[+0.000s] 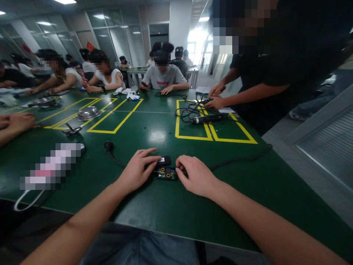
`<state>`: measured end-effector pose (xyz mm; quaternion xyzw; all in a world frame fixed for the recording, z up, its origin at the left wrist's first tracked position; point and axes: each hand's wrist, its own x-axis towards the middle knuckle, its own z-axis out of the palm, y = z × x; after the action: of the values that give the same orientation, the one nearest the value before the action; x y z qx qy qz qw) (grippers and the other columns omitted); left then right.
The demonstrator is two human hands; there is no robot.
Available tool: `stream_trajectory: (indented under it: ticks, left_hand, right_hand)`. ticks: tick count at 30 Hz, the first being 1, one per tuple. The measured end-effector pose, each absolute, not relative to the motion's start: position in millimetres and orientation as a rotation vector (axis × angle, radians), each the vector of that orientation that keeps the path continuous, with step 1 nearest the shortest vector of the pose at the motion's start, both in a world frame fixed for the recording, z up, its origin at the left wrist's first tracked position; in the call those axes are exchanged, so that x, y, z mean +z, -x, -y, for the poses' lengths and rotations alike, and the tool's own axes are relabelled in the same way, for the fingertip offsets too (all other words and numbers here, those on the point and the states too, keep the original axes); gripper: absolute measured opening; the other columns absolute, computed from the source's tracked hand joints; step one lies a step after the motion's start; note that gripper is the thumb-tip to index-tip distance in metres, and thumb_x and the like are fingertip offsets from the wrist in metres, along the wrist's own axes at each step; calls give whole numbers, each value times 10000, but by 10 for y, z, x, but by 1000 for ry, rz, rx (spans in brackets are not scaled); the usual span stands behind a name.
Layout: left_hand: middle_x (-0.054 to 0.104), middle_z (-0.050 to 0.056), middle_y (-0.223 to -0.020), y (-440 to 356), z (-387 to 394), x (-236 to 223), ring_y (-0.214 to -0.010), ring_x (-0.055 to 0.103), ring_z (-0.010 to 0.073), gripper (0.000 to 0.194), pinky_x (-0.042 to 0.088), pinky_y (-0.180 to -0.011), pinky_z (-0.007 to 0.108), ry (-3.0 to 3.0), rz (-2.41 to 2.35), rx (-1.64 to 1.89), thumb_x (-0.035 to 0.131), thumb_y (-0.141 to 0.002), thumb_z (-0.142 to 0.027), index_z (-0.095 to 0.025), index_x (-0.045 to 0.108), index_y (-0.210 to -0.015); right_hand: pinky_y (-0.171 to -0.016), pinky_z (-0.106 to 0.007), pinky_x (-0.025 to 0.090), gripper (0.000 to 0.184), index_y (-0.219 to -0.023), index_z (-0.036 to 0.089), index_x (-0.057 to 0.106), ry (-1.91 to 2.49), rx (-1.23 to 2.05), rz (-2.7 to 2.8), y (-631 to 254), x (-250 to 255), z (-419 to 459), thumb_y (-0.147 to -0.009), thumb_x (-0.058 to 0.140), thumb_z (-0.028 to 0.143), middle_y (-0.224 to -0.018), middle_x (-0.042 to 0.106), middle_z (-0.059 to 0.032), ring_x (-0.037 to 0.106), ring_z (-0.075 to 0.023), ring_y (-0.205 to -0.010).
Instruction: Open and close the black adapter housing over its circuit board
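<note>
An opened black power adapter (167, 174) lies on the green table in front of me, its circuit board and copper-coloured coils exposed. Just behind it rests its loose black cover (167, 160), which carries a white label. My left hand (138, 168) is open, fingers stretched, with fingertips touching the cover's left end and the thumb by the adapter's left end. My right hand (195, 175) has curled fingers, closed with thumb and index at the adapter's right end. A cord with a black plug (109, 146) runs behind my left hand; another black cord (242, 159) leads off right.
A blurred-out pinkish object (52, 167) with a white loop lies left. Beyond are a metal bowl (89, 113), a small dark tool (72, 129), yellow tape outlines (194, 138), and a black electric screwdriver (209, 118) among cables. A standing person's hands (216, 98) work at far right; others sit around.
</note>
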<state>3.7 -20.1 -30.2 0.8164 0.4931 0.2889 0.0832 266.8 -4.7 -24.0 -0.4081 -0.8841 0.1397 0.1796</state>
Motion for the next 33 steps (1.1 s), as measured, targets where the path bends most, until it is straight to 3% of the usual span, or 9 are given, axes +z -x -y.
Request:
stream_trajectory:
  ticks: [6, 12, 15, 22, 33]
  left_hand:
    - [841, 82, -1178, -20, 130, -346, -1105, 754, 301, 238, 608, -1022, 490, -2263, -1552, 861, 706, -1006, -319, -256, 835, -1195]
    - [810, 100, -1231, -47, 280, -265, -1144, 732, 271, 264, 604, -1036, 448, -2310, -1281, 999, 681, -1047, -378, -256, 797, -1251]
    - [818, 97, -1200, -88, 321, -213, -1110, 723, 262, 237, 595, -1013, 448, -2382, -1098, 899, 670, -1058, -353, -262, 808, -1228]
    - [817, 96, -1188, -121, 317, -158, -1066, 716, 263, 222, 575, -1000, 465, -2413, -1053, 820, 704, -1011, -298, -259, 807, -1203]
    - [819, 85, -1154, -80, 336, -169, -1072, 726, 259, 193, 572, -988, 431, -2396, -1105, 907, 696, -1011, -295, -241, 783, -1174]
  right_hand:
    - [-794, -386, 456, 110, -1133, 192, 602, 1176, 487, 2472, -2686, -191, 63, -1030, 564, 184, -940, 682, -52, 637, -232, -842]
    - [-896, -444, 513, 539, -1448, 182, 493, 1133, 536, 2443, -2729, -172, 93, -948, 681, 252, -1300, 669, -148, 675, -287, -1025]
    - [-957, -490, 516, 646, -1486, 176, 483, 1062, 494, 2477, -2733, -184, 93, -919, 749, 332, -1359, 651, -167, 673, -318, -1093]
    - [-922, -431, 516, 253, -1144, 187, 691, 999, 478, 2533, -2702, -200, 73, -956, 785, 328, -1207, 699, -102, 684, -267, -1047]
    - [-939, -430, 527, 250, -1219, 200, 718, 977, 484, 2509, -2683, -210, 83, -1010, 743, 333, -1231, 717, -106, 704, -268, -1075]
